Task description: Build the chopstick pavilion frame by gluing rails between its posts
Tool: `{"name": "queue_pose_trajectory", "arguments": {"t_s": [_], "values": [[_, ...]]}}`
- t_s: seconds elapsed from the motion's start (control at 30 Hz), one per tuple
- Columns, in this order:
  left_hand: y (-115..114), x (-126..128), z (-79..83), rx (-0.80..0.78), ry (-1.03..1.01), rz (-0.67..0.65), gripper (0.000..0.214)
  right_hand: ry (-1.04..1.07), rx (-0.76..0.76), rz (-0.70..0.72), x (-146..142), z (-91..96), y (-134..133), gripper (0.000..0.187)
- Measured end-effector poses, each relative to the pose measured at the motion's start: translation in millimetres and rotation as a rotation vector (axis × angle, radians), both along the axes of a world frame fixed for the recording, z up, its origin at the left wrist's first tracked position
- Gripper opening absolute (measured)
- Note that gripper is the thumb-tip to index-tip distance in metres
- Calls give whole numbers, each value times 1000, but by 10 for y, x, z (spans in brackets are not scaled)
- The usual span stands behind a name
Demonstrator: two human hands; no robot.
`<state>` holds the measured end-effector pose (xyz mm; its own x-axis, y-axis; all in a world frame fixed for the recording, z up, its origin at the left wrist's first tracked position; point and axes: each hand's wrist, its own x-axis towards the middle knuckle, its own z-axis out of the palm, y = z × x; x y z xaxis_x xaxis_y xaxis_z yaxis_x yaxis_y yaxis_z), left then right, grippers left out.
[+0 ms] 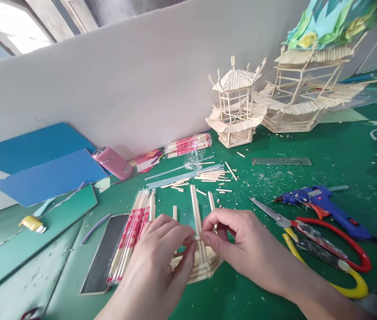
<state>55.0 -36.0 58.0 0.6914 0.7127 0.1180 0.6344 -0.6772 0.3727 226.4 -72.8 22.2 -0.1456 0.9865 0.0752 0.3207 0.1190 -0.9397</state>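
Observation:
My left hand (pixel 163 255) and my right hand (pixel 238 242) meet in front of me over a small frame of wooden sticks (pixel 204 269) on the green table. The thumb and forefinger of each hand are pinched together. Between the fingertips, what looks like a short wooden stick (pixel 197 238) lies across a pair of upright sticks (pixel 195 202); the fingers cover most of it. More uprights rise from the frame behind my hands. Part of its base is hidden by my left hand.
Left of the frame lie wrapped chopsticks (pixel 131 235) and a phone (pixel 103 258). On the right are scissors (pixel 308 222) and a blue glue gun (pixel 328 206). Cut sticks (pixel 208 174) lie beyond, with two stick pavilions (pixel 236 106) farther back and a pink bottle (pixel 113 162).

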Motion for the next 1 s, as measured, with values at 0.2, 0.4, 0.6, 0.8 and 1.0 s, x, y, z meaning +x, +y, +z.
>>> {"name": "queue_pose_trajectory", "arguments": {"t_s": [0.2, 0.4, 0.6, 0.8, 1.0], "values": [[-24, -6, 8, 53, 6, 15, 8, 6, -15, 6, -6, 6, 1, 14], [-20, 13, 34, 51, 16, -8, 13, 23, -12, 16, -17, 14, -6, 14], [-4, 38, 33, 54, 35, 1, 11, 28, -11, 10, -10, 14, 3, 12], [-7, 39, 36, 59, 28, 2, 12, 17, -16, 11, -14, 22, -4, 13], [-10, 21, 13, 35, 12, -7, 12, 11, -23, 11, -1, 13, 22, 14]]}}
